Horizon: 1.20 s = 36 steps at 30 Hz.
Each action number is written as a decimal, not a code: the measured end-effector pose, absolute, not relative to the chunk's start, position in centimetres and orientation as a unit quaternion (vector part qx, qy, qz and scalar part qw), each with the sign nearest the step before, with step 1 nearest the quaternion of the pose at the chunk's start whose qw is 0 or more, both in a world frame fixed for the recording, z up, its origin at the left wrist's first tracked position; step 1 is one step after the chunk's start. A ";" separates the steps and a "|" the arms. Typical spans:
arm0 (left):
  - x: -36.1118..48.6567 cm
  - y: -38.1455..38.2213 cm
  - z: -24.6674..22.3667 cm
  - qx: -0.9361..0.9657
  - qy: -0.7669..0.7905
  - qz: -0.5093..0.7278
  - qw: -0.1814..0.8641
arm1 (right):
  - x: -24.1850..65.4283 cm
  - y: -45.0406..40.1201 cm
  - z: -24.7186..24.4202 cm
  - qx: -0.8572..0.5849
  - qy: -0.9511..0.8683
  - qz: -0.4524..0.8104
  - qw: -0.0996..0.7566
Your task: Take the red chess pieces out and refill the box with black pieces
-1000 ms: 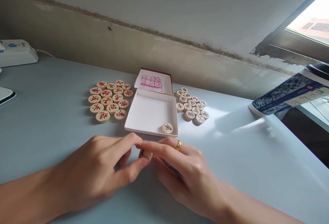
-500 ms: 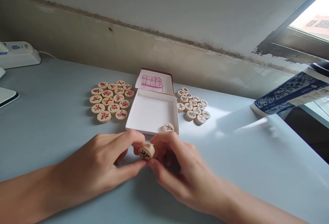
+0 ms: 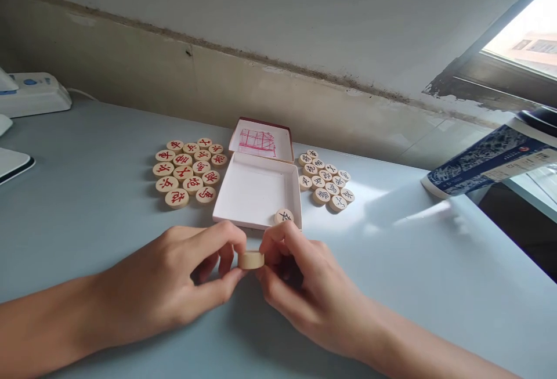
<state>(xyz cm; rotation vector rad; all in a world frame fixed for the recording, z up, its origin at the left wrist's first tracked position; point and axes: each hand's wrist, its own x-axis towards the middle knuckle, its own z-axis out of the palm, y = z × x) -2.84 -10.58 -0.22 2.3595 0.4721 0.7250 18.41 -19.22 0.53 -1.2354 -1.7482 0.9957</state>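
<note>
Between my two hands is a round wooden Chinese chess piece (image 3: 251, 260), its side edge facing me and its marked face out of sight. My left hand (image 3: 183, 274) pinches it from the left with thumb and index finger. From the right, the thumb and index finger of my right hand (image 3: 304, 286) close on the same piece. Just beyond the hands lies an open white cardboard box (image 3: 256, 184). In its near right corner sits one piece with a black character (image 3: 284, 216).
Red-marked pieces (image 3: 183, 173) stand grouped left of the box, black-marked ones (image 3: 325, 176) to its right. The box lid (image 3: 260, 135) lies open against the wall side. A dark blue patterned cup (image 3: 491, 155) is at the right, a white device (image 3: 37, 94) at the far left.
The held chess piece has tipped, so its black character no longer shows and its side edge does. Both hands stay nearly in place.
</note>
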 end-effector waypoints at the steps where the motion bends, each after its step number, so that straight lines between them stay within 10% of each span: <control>1: -2.9 -10.6 -0.3 0.895 0.177 0.270 0.308 | 18.4 -19.2 0.6 -0.481 -0.688 0.389 0.379; 36: -3.1 -10.5 -0.1 0.879 0.202 0.292 0.319 | 18.4 -19.1 0.5 -0.489 -0.647 0.436 0.390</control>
